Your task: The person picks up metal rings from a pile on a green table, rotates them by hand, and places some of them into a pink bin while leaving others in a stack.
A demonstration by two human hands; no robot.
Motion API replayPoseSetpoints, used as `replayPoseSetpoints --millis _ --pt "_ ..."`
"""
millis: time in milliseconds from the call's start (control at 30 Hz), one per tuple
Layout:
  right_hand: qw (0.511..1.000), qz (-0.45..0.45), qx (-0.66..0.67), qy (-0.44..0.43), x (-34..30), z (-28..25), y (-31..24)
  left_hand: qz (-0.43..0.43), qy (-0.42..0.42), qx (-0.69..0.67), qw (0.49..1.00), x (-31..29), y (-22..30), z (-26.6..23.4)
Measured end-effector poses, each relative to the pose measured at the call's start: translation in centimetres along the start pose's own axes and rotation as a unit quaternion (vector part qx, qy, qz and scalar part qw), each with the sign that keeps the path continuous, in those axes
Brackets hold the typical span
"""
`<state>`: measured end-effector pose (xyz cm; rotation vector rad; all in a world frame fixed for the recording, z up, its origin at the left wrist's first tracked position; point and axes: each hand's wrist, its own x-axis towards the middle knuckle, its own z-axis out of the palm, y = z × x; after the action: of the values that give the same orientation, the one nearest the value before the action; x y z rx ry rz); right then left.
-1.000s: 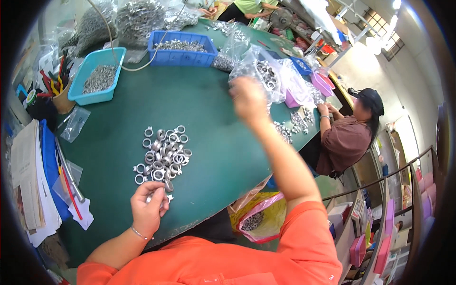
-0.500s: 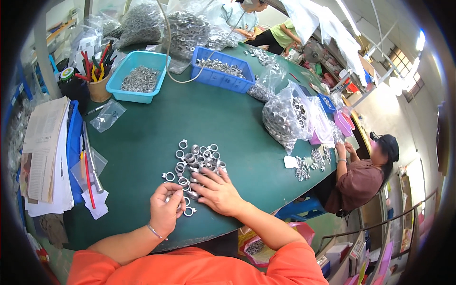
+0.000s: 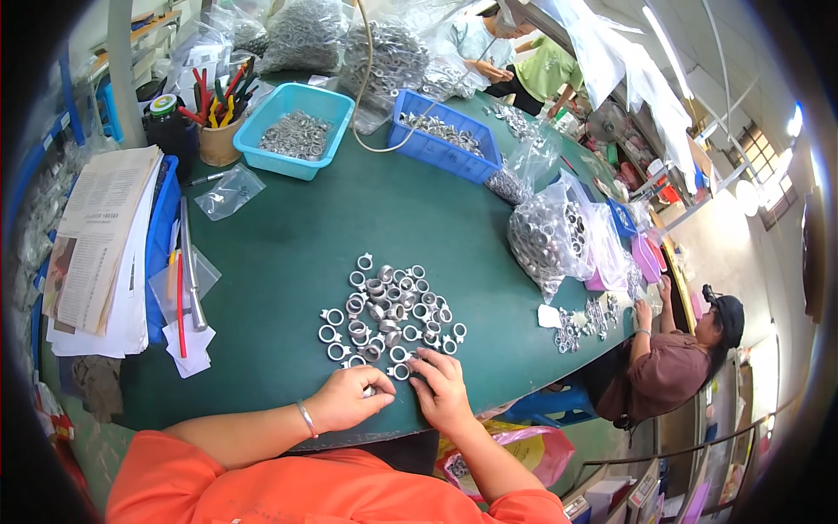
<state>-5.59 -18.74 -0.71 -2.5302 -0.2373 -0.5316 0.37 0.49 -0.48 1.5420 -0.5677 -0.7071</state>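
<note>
A loose heap of small silver metal rings, several with little lugs on their sides, lies on the green table in front of me. My left hand is closed at the near side of the heap, pinching a metal ring that the fingers mostly cover. Just right of it, my right hand rests on the table with thumb and fingers apart. Its fingertips reach the heap's near edge, by a single metal ring.
Behind the heap stand a turquoise tray and a blue bin, both holding metal parts. A bulging clear bag of rings sits to the right. Papers and a red pen lie left. A co-worker sits at right.
My right hand has drawn back from the top of the heap to its near edge. The rings lie more spread out toward the right. The whole view has shifted slightly.
</note>
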Motion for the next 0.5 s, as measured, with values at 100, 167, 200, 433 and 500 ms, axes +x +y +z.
replayPoseSetpoints --millis 100,167,200,433,500 --pt "1.000 0.004 0.022 0.003 0.5 0.5 -0.3 0.071 0.066 0.050 0.994 0.5 -0.6 -0.1" --pt "1.000 -0.003 0.000 -0.009 0.9 1.0 -0.4 0.099 0.148 0.060 0.982 0.9 -0.8 -0.3" --pt "0.999 -0.007 0.032 -0.011 1.1 1.1 -0.6 0.083 0.169 0.025 0.982 1.2 -1.0 -0.3" --pt "0.997 0.049 -0.004 0.064 1.6 2.1 -0.1 -0.075 0.049 -0.471 0.878 0.4 -0.2 -1.3" --pt "0.999 -0.011 0.052 0.002 1.3 2.0 -0.4 -0.099 0.014 -0.499 0.861 0.2 -0.2 -1.2"
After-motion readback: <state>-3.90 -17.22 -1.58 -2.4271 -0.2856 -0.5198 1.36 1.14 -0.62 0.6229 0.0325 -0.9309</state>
